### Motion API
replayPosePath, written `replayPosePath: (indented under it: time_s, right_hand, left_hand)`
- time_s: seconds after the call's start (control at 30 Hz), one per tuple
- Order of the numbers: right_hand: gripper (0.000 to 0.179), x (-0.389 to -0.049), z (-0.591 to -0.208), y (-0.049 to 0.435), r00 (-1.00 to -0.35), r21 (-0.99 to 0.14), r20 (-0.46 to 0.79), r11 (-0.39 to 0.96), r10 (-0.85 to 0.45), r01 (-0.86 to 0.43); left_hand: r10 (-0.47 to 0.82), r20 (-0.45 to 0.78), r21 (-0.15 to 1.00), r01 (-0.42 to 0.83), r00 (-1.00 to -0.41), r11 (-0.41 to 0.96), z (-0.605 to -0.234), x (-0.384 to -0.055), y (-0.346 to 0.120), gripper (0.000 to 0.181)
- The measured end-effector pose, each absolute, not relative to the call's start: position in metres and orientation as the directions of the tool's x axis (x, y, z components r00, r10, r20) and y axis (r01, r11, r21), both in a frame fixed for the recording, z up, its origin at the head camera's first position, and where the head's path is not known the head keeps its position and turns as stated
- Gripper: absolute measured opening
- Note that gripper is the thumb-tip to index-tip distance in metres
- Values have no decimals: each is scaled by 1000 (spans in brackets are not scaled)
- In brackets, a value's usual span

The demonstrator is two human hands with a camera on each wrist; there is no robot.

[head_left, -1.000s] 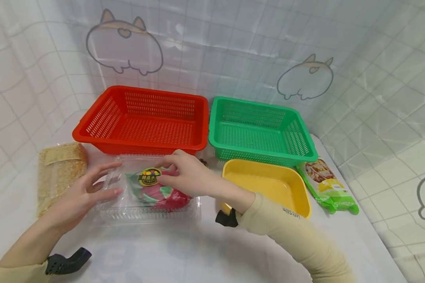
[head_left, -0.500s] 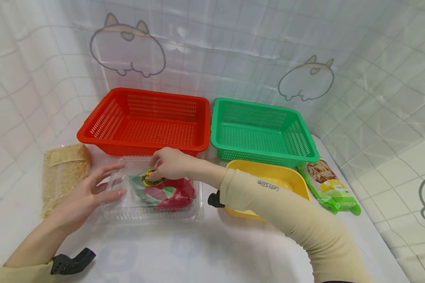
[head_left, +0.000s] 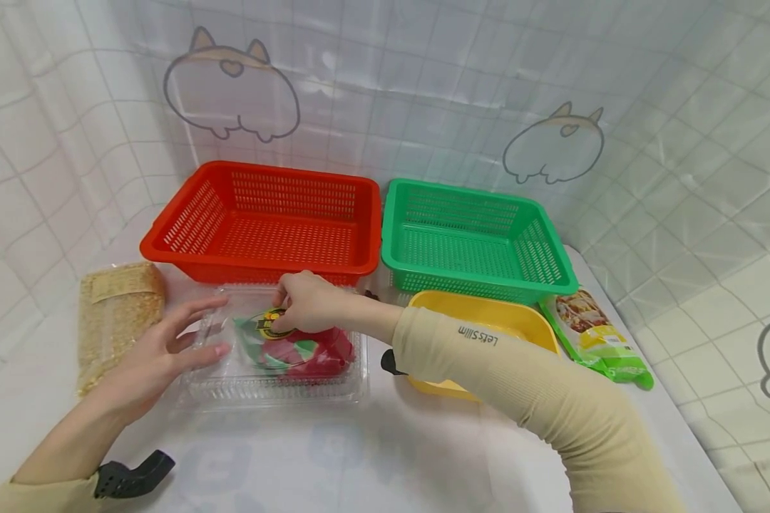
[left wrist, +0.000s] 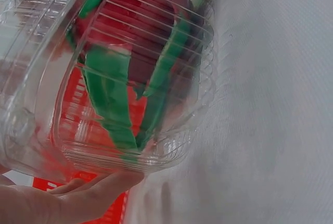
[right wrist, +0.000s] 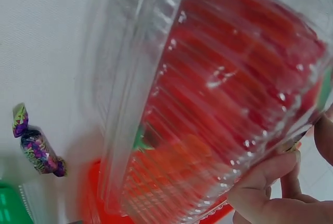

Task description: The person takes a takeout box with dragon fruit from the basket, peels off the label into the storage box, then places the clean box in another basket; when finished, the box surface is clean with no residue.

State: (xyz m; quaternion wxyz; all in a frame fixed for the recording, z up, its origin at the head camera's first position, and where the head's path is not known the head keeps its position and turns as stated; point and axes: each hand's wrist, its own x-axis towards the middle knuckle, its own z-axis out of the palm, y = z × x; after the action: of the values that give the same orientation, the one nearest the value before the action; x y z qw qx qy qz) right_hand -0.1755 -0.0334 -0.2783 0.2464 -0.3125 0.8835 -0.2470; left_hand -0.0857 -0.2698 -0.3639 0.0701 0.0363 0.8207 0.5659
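A clear plastic clamshell box (head_left: pixel 231 388) lies on the table with a red dragon fruit (head_left: pixel 327 356) with green scales inside. On its lid is a round black-and-yellow sticker (head_left: pixel 271 324). My right hand (head_left: pixel 311 303) reaches over the box from the right, its thumb on the sticker and its bent fingers beside it. In the right wrist view that thumb and fingers (right wrist: pixel 268 182) are at the lid, and the sticker is mostly hidden. My left hand (head_left: pixel 144 356) is at the box's left side, fingers loosely spread and touching its end (left wrist: pixel 104 164).
Behind stand a red basket (head_left: pixel 282 274) and a green basket (head_left: pixel 475 285). A yellow tub (head_left: pixel 443 388) is under my right forearm. A bag of dried noodles (head_left: pixel 118 306) lies left, a green food packet (head_left: pixel 599 335) right. A purple-wrapped candy (right wrist: pixel 37 148) lies behind the box.
My right hand has shifted slightly left over the lid and brought its thumb onto the sticker, while its forearm swung across the yellow tub. The left hand has hardly moved.
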Motion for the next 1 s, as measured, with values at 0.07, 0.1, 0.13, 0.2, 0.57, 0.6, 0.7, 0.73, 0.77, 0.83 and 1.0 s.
replayPosePath:
  time_s: [0.07, 0.1, 0.13, 0.2, 0.57, 0.6, 0.7, 0.73, 0.77, 0.83, 1.0]
  right_hand:
    - [23, -174, -279, -33, -688, -578, -272, 686, -673, -442]
    - [23, -174, -279, -33, -690, -569, -265, 687, -674, -452]
    - [23, -173, -280, -33, -691, -562, -258, 687, -675, -461]
    - [23, -173, -281, -32, -693, -552, -249, 687, -677, -472]
    - [27, -175, -285, -31, -711, -612, -236, 669, -663, -421]
    - [25, -175, -286, -31, -715, -620, -234, 668, -659, -412]
    - [17, -175, -287, -31, -725, -632, -223, 663, -652, -402]
    - [15, -175, -287, -31, -728, -632, -217, 662, -650, -402]
    - [13, -175, -288, -31, -731, -631, -212, 662, -648, -404]
    - [11, -175, -288, -31, -738, -621, -201, 666, -645, -413]
    - [10, -176, -290, -30, -738, -602, -160, 657, -656, -454]
  left_hand:
    - [139, -74, 934, -20, -988, 358, -364, -86, -270, 69]
    - [139, -73, 932, -18, -988, 361, -365, -86, -270, 68]
    - [139, -73, 932, -18, -988, 362, -365, -86, -270, 68]
    - [140, -71, 931, -15, -988, 364, -365, -86, -270, 68]
    - [135, -65, 934, -13, -989, 358, -366, -86, -270, 69]
    - [135, -65, 934, -12, -989, 357, -366, -86, -270, 69]
    - [139, -65, 935, -12, -988, 354, -367, -87, -271, 69]
    - [140, -66, 935, -12, -988, 355, -367, -87, -271, 69]
    - [141, -67, 933, -12, -988, 359, -367, -87, -271, 69]
    - [142, -70, 928, -12, -987, 373, -367, -87, -271, 69]
    - [146, -75, 919, -12, -986, 394, -367, -87, -272, 68]
